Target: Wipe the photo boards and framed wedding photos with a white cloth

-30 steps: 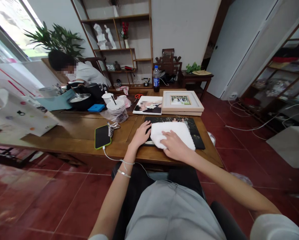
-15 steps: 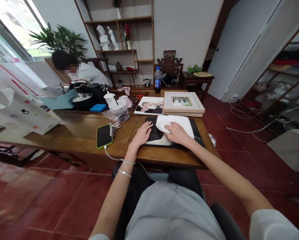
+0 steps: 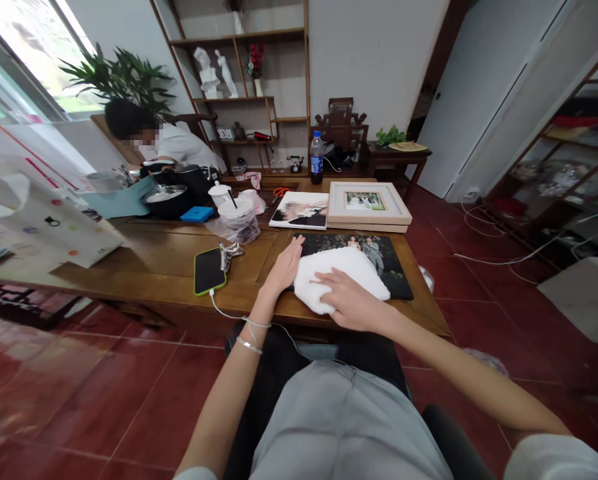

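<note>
A dark photo print [image 3: 396,270] with two standing figures lies flat near the table's front edge. My left hand [image 3: 289,259] rests along its left edge, fingers stretched out and holding nothing. My right hand [image 3: 346,297] presses on a fluffy white towel [image 3: 311,280], its fingers bent into the cloth. The towel covers the lower left and middle of the print and hangs slightly over its front edge.
Behind the print lie a wooden picture frame [image 3: 336,193] and a white-edged photo panel [image 3: 299,220]. A charging phone [image 3: 209,272], a bagged cup [image 3: 236,223] and a cola bottle [image 3: 317,160] stand around. Another person [image 3: 179,143] sits at the far left.
My right hand has drawn the towel toward me and left, spreading it. The print's upper right and figures now show. My left hand has shifted slightly, its fingers closer together.
</note>
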Tool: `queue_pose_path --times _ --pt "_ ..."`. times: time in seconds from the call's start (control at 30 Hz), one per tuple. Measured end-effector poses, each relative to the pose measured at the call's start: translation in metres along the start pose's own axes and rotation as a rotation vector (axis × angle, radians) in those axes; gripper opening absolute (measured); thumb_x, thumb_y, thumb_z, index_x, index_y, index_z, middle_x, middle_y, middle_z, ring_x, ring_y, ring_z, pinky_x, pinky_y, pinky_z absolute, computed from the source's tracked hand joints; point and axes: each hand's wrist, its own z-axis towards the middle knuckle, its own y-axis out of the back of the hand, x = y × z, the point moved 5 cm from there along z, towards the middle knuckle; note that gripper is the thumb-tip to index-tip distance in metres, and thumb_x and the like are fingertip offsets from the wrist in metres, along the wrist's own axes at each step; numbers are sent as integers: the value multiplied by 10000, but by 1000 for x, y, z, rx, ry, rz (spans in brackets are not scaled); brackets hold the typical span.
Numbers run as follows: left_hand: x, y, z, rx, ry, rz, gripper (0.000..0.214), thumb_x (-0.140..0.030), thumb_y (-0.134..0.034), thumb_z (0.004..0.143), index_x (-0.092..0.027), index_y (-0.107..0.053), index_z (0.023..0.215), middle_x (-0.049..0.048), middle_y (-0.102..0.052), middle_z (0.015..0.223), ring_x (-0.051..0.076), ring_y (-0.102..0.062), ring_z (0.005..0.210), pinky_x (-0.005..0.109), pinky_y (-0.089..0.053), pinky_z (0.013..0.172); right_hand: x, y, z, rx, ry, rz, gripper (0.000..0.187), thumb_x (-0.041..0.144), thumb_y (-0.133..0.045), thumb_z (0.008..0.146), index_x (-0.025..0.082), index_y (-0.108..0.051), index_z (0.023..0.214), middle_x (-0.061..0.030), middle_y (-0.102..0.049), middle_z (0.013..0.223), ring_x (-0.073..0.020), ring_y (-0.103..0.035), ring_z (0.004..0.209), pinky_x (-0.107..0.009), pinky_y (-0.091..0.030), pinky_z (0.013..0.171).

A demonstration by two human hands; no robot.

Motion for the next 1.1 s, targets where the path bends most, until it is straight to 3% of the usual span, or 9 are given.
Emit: queue_pose_path --times 0.17,0.37,0.47,0.57,0.7,0.8,0.93,1.1 --pt "4 -6 1 76 -17 42 502 -378 -247 962 -92 -522 1270 119 -496 1358 174 -376 1324 336 -270 1121 -3 9 -23 -9 -11 107 228 55 -482 653 163 -644 771 -152 -597 1211 -243 -449 1230 -437 -290 1052" --pt "11 -11 1 122 -77 163 410 -324 -399 916 -122 -565 1232 111 -500 1354 208 -383 1320 393 -303 1105 -56 3 -23 -63 -288 35 216 106 -438 738 154 -626 832 -125 -665 921 -276 -537 1071 -377 -390 907" --pt "13 -11 1 109 -79 176 392 -295 -410 911 -143 -559 1240 103 -505 1351 213 -395 1312 416 -326 1090 -86 4 -5 -53 -408 -26 231 109 -423 745 144 -624 851 -116 -665 858 -260 -583 911 -330 -392 815" --pt "14 -11 1 98 -74 176 373 -283 -426 904 -172 -566 1231 90 -512 1347 212 -400 1309 423 -333 1085 -105 9 27 -48 -438 -37 248 97 -414 742 136 -628 863 -122 -673 902 -242 -586 852 -291 -369 733" --pt "12 -10 1 88 -75 180 348 -284 -441 900 -166 -600 1186 98 -528 1331 228 -446 1274 409 -355 1069 -108 10 71 -63 -394 -20 273 102 -409 763 127 -632 918 -117 -672 995 -222 -577 871 -265 -345 703" --pt "10 -8 1 81 -97 173 342 -284 -443 898 -154 -613 1165 104 -545 1311 229 -492 1229 389 -364 1063 -105 8 86 -81 -376 -12 276 113 -413 772 129 -635 935 -109 -671 1021 -214 -571 879 -259 -336 699" --pt "11 -9 0 87 -96 175 359 -288 -434 904 -151 -592 1195 103 -527 1332 212 -446 1274 380 -343 1081 -110 8 70 -93 -410 -24 261 116 -419 764 129 -640 902 -113 -677 989 -215 -572 848 -263 -328 681" --pt "13 -10 0 99 -75 162 373 -295 -432 905 -157 -572 1223 94 -520 1340 209 -404 1307 406 -325 1093 -133 12 10 -97 -523 -78 230 135 -423 774 128 -638 857 -127 -680 938 -232 -574 833 -276 -327 692"
